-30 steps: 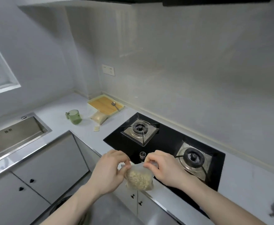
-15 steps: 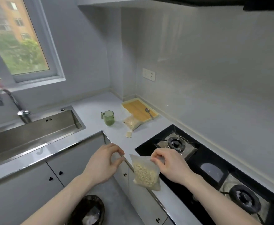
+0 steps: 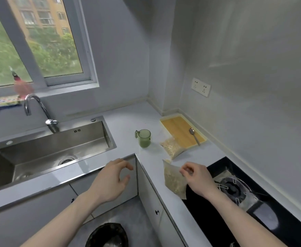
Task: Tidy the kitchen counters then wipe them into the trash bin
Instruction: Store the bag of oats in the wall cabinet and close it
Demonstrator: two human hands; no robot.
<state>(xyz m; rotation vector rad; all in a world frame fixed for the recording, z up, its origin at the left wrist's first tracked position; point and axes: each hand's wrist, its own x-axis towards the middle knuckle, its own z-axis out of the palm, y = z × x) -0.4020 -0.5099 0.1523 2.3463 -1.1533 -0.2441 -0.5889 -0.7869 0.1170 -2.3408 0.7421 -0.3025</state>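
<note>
My right hand (image 3: 197, 179) pinches the top edge of a clear plastic bag of pale grains (image 3: 173, 180), held above the counter edge beside the stove. My left hand (image 3: 113, 179) hovers free over the inner corner of the counter, fingers loosely curled, holding nothing. A second bag of grains (image 3: 172, 148) lies on the grey counter (image 3: 128, 122) next to a green measuring cup (image 3: 144, 138). A small pale scrap (image 3: 167, 160) lies just below that bag. The black-lined trash bin (image 3: 107, 236) stands on the floor below my arms.
A wooden cutting board (image 3: 180, 132) with a metal spoon (image 3: 194, 136) sits in the far corner. The steel sink (image 3: 48, 150) with its tap (image 3: 37, 111) lies to the left. A black gas stove (image 3: 235, 189) is at the right. A cloth (image 3: 7, 100) rests on the sill.
My left hand has let go of the bag and moved apart to the left. My view has swung left toward the sink and window; the right hand carries the bag alone.
</note>
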